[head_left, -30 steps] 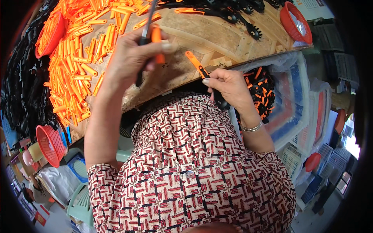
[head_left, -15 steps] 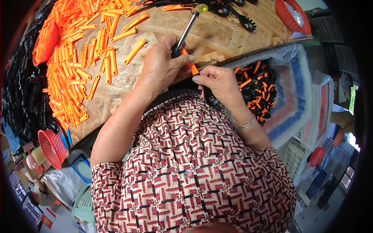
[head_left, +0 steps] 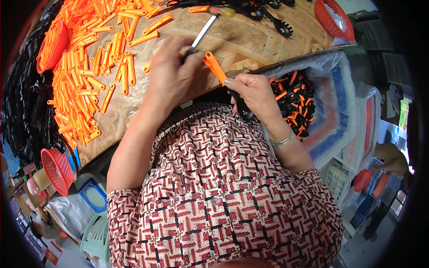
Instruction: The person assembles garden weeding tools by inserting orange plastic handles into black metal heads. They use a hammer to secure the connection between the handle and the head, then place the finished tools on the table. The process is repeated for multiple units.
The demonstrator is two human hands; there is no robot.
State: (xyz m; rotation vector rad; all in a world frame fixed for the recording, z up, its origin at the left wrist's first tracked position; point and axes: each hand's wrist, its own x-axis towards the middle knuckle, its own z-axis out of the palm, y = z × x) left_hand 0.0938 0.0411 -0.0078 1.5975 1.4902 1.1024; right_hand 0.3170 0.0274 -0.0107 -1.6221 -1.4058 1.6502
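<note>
My left hand (head_left: 167, 82), blurred by motion, is closed round the black grip of a small hammer (head_left: 204, 32). The hammer has a shiny metal shaft and a red and yellow head, which is over the table. My right hand (head_left: 255, 93) grips a black kitchen utensil (head_left: 242, 106) below the table edge, its lower end partly hidden by the fingers and against the patterned shirt. An orange handle sleeve (head_left: 215, 68) sits on the utensil's upper end, pointing up and left toward my left hand. Hammer and sleeve are apart.
Loose orange handle sleeves (head_left: 76, 85) cover the table's left, with a red basket (head_left: 62, 53) of more. Black utensils lie at the far left (head_left: 27, 89) and far edge (head_left: 281, 27). A plastic-lined box (head_left: 333, 107) right of me holds orange-handled black utensils. Another red basket (head_left: 324, 24) stands far right.
My left hand with the hammer has moved left and away from the orange sleeve, uncovering its upper end. My right hand stays nearly where it was, still holding the utensil.
</note>
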